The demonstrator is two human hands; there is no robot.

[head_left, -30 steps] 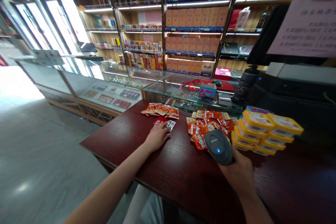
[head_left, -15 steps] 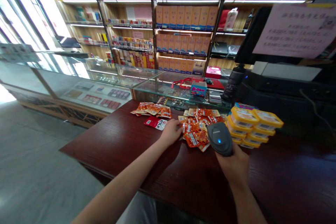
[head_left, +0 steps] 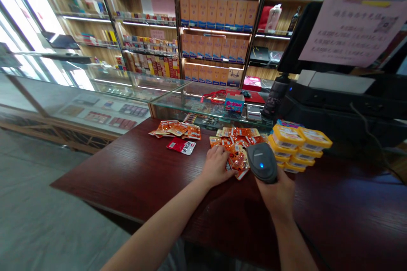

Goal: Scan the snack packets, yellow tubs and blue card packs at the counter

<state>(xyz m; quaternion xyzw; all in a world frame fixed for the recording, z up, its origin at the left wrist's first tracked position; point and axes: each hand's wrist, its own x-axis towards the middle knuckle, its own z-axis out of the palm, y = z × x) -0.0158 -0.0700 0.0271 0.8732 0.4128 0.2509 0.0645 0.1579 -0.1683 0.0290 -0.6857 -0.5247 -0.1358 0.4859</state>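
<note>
My left hand (head_left: 218, 165) lies on the left side of a loose pile of orange snack packets (head_left: 238, 156), thumb spread away from the fingers and touching the nearest packets. The fingertips are partly hidden, and I see no packet lifted. In my right hand (head_left: 280, 192) is a dark grey barcode scanner (head_left: 262, 163) with a blue light glowing on top. The scanner's head hides the right part of the pile. A red and white packet (head_left: 181, 146) lies flat to the left. Behind it sits a second group of orange packets (head_left: 178, 129).
Stacked yellow-lidded tubs (head_left: 297, 146) stand right of the scanner. A glass display counter (head_left: 203, 108) borders the dark wooden table (head_left: 127, 173) at the back, with a small blue and pink box (head_left: 234, 103) on it. A monitor (head_left: 297, 38) rises at the right.
My left hand has moved from the pile's left edge onto the packets, thumb now spread. The right hand still holds the scanner over the pile. The camera view has shifted slightly.
</note>
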